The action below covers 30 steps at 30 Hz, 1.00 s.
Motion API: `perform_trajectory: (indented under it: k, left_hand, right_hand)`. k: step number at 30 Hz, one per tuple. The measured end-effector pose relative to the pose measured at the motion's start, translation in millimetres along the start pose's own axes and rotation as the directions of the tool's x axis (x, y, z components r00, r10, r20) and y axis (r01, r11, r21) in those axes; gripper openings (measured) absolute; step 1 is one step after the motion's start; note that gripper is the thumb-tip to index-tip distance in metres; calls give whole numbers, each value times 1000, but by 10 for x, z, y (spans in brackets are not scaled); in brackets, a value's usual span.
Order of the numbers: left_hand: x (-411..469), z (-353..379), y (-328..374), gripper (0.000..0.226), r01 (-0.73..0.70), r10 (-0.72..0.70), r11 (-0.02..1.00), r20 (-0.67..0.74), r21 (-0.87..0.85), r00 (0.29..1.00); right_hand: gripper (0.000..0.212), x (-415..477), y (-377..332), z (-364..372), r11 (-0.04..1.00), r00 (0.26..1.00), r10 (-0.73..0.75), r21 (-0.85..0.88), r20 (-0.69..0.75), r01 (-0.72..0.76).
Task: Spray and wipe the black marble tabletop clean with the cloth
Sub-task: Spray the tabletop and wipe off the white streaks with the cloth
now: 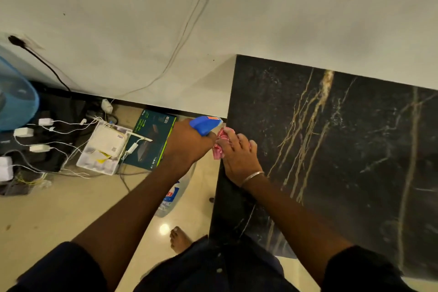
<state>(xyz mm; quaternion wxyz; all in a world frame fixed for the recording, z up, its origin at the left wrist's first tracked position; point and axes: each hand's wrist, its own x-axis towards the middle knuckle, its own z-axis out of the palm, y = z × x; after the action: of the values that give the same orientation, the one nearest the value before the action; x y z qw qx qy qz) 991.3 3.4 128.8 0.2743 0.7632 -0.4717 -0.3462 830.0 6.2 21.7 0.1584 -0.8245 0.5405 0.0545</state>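
Here, mid-frame, the left hand [187, 144] grips a spray bottle [205, 124] by its blue head, beside the tabletop's [343, 149] left edge. The right hand [239, 152] presses a pink cloth [220, 141] onto that edge, fingers closed over it. Boxes [149, 140] clutter the floor at left.

Not much print to read here: the dark green box [151, 138] on the floor carries white and lime lettering, and only "65 W" near its lower edge comes through, the brand word beside it too blurred to make out. The spray bottle [171, 193] shows a red and blue label, its letters cut off and unreadable.
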Motion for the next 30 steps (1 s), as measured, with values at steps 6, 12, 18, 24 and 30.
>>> perform_trajectory:
  k: [6, 12, 18, 24, 30]
  left_hand:
    - [-15, 127, -257, 25, 60, -62, 996, 27, 71, 998]
    - [-65, 164, -345, 25, 110, -111, 989, 8, 95, 994]
    - [-256, 141, -507, 23, 154, -153, 987, -23, 36, 988]
    - [-533, 39, -620, 23, 126, -127, 991, 9, 52, 992]
    - [-791, -29, -750, 28, 109, -112, 993, 47, 55, 993]
  right_hand:
    - [54, 320, 243, -91, 994, 996, -89, -65, -29, 87]
    - [49, 1174, 499, -324, 1000, 991, -6, -29, -130, 3]
    - [45, 1300, 521, -343, 999, 991, -22, -37, -129, 17]
    - [49, 300, 132, 17, 998, 995, -59, -21, -86, 57]
    - [54, -679, -315, 388, 999, 999, -47, 24, -2, 47]
